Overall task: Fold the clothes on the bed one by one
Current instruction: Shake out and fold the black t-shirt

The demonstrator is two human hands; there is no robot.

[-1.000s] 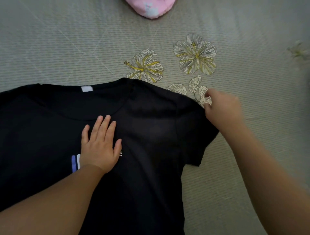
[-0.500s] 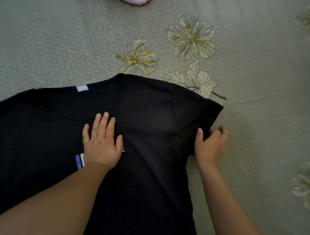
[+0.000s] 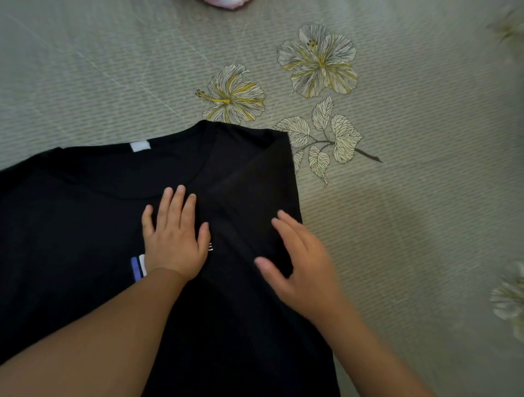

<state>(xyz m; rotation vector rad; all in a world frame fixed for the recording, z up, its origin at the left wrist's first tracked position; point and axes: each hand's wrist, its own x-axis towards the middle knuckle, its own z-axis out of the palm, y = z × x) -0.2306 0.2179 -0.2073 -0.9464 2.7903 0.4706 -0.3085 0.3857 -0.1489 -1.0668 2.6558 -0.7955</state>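
A black T-shirt [image 3: 85, 226] lies front up on the bed, with a white neck label and a blue and white chest print. Its right sleeve [image 3: 255, 184] is folded inward over the chest, leaving a straight right edge. My left hand [image 3: 173, 241] presses flat on the chest just below the collar, fingers spread, partly covering the print. My right hand [image 3: 303, 266] lies open with straight fingers on the folded sleeve, at the shirt's right edge. The shirt's left side and hem run out of view.
The bed is covered by a grey-green woven mat [image 3: 425, 198] printed with pale flowers and leaves. A pink soft item [image 3: 226, 2] shows at the top edge. Bare mat stretches to the right of the shirt and behind it.
My right hand went from the shoulder seam to the sleeve's edge, brought the sleeve over onto the chest, let go and now lies flat on it. My left hand stayed in place.
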